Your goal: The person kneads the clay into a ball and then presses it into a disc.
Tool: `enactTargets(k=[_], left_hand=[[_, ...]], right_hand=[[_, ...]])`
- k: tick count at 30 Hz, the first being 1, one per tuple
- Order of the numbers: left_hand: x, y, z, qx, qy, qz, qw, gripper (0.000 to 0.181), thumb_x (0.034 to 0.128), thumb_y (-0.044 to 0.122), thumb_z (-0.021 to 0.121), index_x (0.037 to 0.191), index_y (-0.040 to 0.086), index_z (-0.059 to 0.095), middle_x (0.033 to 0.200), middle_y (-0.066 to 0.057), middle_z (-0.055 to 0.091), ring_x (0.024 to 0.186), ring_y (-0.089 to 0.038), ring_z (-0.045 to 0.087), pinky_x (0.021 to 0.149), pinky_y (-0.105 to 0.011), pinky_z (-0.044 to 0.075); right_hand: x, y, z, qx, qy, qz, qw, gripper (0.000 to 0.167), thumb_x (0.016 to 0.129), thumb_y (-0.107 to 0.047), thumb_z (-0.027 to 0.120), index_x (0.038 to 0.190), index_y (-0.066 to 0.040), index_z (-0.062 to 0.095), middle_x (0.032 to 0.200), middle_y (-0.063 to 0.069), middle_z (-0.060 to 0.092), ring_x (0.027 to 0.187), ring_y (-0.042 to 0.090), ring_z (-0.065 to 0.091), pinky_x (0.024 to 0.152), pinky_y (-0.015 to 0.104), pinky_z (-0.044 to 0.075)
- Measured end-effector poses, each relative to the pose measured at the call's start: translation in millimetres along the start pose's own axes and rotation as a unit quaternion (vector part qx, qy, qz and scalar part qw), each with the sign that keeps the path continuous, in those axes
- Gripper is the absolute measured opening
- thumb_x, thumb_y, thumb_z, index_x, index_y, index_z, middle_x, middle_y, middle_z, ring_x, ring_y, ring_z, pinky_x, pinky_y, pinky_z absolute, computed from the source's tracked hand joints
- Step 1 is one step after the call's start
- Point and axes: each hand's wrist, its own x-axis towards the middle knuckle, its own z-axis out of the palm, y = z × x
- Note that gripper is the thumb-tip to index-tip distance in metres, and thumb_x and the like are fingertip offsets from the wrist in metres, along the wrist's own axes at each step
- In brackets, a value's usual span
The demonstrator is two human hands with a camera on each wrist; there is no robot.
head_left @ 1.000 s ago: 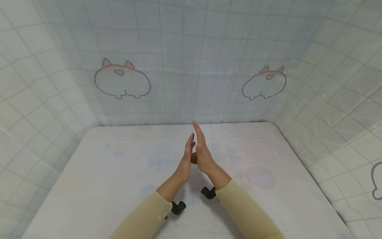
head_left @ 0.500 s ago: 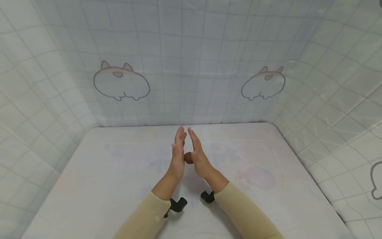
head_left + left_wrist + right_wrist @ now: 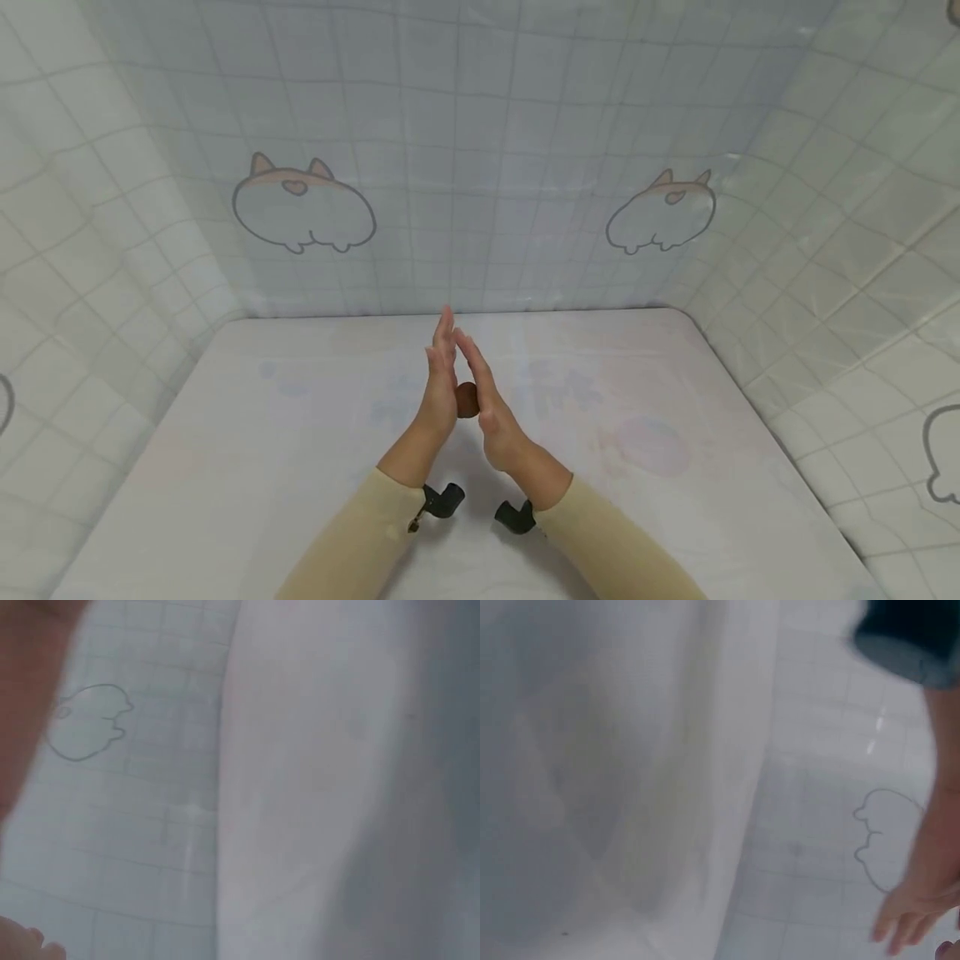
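Observation:
A small brown ball [image 3: 467, 400] sits between the two palms in the head view, above the table. On its left side my left hand [image 3: 437, 393] presses flat, with fingers straight and pointing away. From the other side my right hand [image 3: 501, 423] presses on it, also straight-fingered, set a little nearer the body. The fingertips of both hands come close together beyond the ball. In the right wrist view, a hand [image 3: 928, 877] with extended fingers shows at the right edge. Blurred skin [image 3: 26, 697] fills the upper left of the left wrist view; the ball is not visible there.
The hands are over a table [image 3: 247, 433] with a pale cloth. Grid-patterned sheeting [image 3: 480, 167] with dog drawings surrounds its back and sides. Black wrist devices [image 3: 444, 502] protrude from the inner side of each beige sleeve [image 3: 360, 533].
Both hands and the ball have shifted left. The left hand has slid forward against the right, which has drawn back; a second ago the right fingertips were farther forward.

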Motion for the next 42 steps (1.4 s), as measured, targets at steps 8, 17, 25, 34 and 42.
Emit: enactTargets(k=[8,17,25,34,42], left_hand=[[-7.3,-19.3,4.5,0.033,-0.023,-0.032,0.9987,0.086,0.0926,0.08,0.005,0.162,0.03,0.005,0.167,0.004,0.004,0.153,-0.029,0.007,0.116,-0.063,0.001],[-16.2,-17.9,10.5,0.039,-0.072,-0.063,0.9946,0.087,0.0908,0.08,-0.002,0.162,0.03,-0.001,0.168,0.006,-0.003,0.153,-0.032,0.005,0.113,-0.071,0.003],[-25.7,-8.4,21.8,0.023,-0.114,-0.025,0.9929,0.092,0.0906,0.08,0.0,0.162,0.022,-0.006,0.168,-0.001,-0.008,0.153,-0.034,0.0,0.113,-0.07,0.003],[-14.1,4.7,15.2,-0.03,-0.068,0.033,0.9967,0.095,0.0913,0.082,0.006,0.162,0.02,-0.004,0.167,0.0,-0.003,0.153,-0.026,0.001,0.117,-0.058,-0.003],[-1.8,6.8,9.6,-0.002,-0.03,0.017,0.9994,0.101,0.0845,0.089,0.011,0.162,0.026,-0.002,0.166,-0.004,0.002,0.153,-0.027,0.003,0.113,-0.068,0.0]], right_hand=[[3.2,0.6,-6.5,-0.009,0.028,-0.004,0.9996,0.094,0.098,-0.073,0.004,0.158,-0.001,-0.006,0.165,0.023,0.003,0.153,0.032,-0.003,0.118,0.058,0.001],[5.1,14.2,-18.0,0.002,0.081,0.026,0.9964,0.093,0.098,-0.074,0.007,0.16,-0.006,-0.003,0.166,0.017,0.007,0.153,0.031,0.003,0.115,0.066,0.002],[-2.3,32.5,-25.8,0.022,0.086,0.097,0.9913,0.089,0.096,-0.076,0.01,0.162,-0.018,-0.004,0.168,0.009,0.003,0.153,0.028,0.002,0.115,0.066,0.002],[-7.2,38.6,-17.8,0.048,0.053,0.076,0.9945,0.09,0.098,-0.074,0.01,0.161,-0.012,-0.008,0.167,0.012,-0.002,0.15,0.028,0.017,0.117,0.061,0.01],[-6.6,30.6,-8.3,0.032,0.034,0.034,0.9983,0.093,0.097,-0.074,0.007,0.159,-0.007,-0.011,0.166,0.019,0.0,0.153,0.034,0.002,0.12,0.054,0.007]])
